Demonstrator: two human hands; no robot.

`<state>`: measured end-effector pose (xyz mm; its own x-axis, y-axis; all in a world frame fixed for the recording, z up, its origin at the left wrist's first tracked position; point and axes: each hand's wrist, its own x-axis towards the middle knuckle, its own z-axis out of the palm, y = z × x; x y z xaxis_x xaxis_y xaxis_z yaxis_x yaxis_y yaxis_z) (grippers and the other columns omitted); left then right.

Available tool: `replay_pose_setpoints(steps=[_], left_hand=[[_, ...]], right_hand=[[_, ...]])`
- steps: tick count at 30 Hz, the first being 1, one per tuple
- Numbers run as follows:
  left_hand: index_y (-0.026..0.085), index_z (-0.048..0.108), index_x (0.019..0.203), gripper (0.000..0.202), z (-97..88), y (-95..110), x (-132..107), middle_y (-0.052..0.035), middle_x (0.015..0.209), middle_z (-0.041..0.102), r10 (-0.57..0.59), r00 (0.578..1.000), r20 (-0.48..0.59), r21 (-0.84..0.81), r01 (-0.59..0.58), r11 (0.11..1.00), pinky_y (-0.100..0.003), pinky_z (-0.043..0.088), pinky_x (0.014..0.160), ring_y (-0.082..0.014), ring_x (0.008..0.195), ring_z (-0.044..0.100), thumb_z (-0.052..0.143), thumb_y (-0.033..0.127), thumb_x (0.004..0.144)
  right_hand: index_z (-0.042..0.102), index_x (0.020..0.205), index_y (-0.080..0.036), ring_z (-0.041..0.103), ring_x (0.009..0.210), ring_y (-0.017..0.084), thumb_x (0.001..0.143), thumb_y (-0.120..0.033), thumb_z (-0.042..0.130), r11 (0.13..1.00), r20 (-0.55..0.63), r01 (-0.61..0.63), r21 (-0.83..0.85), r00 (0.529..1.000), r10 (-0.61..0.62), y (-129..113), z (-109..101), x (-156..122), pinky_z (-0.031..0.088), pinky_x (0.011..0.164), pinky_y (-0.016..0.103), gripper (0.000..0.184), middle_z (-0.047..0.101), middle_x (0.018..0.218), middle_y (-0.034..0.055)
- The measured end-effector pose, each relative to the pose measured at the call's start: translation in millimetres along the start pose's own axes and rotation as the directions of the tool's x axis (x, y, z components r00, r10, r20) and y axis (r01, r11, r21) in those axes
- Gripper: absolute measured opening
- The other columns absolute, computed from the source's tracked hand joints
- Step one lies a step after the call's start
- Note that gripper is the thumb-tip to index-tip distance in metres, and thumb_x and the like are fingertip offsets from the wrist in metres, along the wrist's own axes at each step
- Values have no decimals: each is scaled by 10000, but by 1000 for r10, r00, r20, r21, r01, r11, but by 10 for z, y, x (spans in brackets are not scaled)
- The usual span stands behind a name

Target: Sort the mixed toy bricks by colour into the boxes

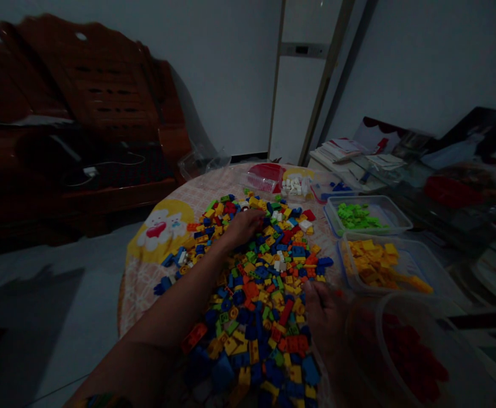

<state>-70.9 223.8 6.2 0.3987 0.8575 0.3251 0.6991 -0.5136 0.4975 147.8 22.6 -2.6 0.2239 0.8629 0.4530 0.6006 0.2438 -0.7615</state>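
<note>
A big heap of small toy bricks (265, 283) in red, yellow, blue, green and white covers a round table (146, 272) with a patterned cloth. My left hand (244, 225) reaches across to the far side of the heap, fingers curled down among the bricks; what they hold is hidden. My right hand (322, 317) rests low at the heap's near right edge, beside a clear container of red bricks (413, 357). Its fingers are dim and blurred.
Clear tubs stand along the right: yellow bricks (379, 263), green bricks (358, 215), blue bricks (337, 187), white bricks (294, 184), and a red lid (267, 173). A dark wooden sofa (82, 113) stands at the left. A glass table with papers (443, 181) is at the right.
</note>
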Motion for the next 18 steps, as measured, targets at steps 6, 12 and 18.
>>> replay_pose_setpoints(steps=[6,12,18], left_hand=[[161,658,1261,485,240,154,201,-113,1284,663,134,976,174,46,-144,988,-363,457,1063,-237,1202,603,531,71,802],[150,744,1016,297,186,93,206,-95,996,723,1,994,105,-57,5,998,-359,504,916,-242,973,655,639,123,740],[130,724,1093,372,-7,97,60,-77,1005,738,-1,987,162,-659,109,744,-304,512,816,-195,884,663,639,385,834]], right_hand=[[541,619,-186,451,475,87,956,-392,517,1000,12,-17,11,1000,17,40,24,-30,348,466,189,396,432,526,-54],[569,645,-185,442,466,91,955,-407,510,999,14,-27,22,1000,27,50,26,-28,346,467,199,386,441,516,-55],[536,621,-191,448,493,98,952,-414,496,999,15,-32,18,999,31,29,11,-9,356,474,198,401,455,529,-45]])
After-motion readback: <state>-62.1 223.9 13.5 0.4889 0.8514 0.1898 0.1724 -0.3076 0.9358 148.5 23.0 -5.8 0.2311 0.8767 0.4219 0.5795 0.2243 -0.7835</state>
